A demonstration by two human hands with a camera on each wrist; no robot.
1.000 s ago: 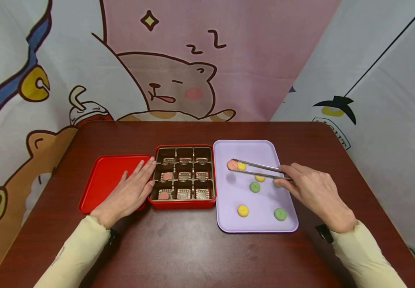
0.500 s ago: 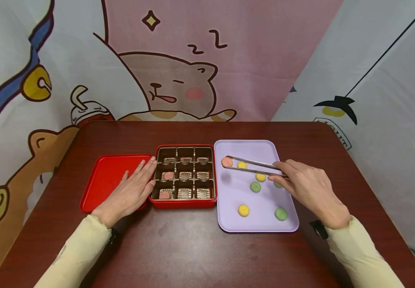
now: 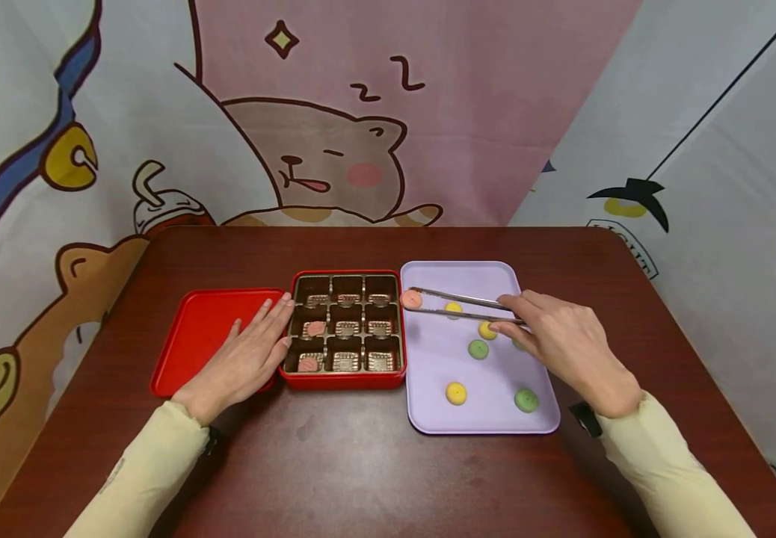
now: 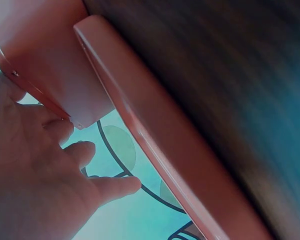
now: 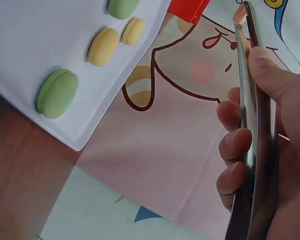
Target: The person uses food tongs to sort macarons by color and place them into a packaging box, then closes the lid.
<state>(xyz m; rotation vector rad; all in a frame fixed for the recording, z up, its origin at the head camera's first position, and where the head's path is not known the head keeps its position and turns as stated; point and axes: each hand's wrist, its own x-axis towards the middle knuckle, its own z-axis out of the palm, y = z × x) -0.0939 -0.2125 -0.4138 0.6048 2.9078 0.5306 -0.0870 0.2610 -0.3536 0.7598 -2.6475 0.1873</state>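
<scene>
Currently, the right hand (image 3: 573, 345) curls its fingers round slender silver metal tongs (image 5: 261, 170), whose tips pinch a round pink macaron (image 3: 411, 299) at the left edge of the lavender rectangular tray (image 3: 428, 381), near its far left corner. The left hand (image 3: 240, 364), fingers straight and slightly spread, touches the left side of the square red box (image 3: 344, 382) with gold compartments. A round green macaron (image 3: 525, 400) lies near the tray's near right corner.

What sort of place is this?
Probably an indoor spot set up for demonstrating or filming handwork, though I can't be sure: cartoon-printed cloth hangs behind a brown table, which bears a sectioned red box.
</scene>
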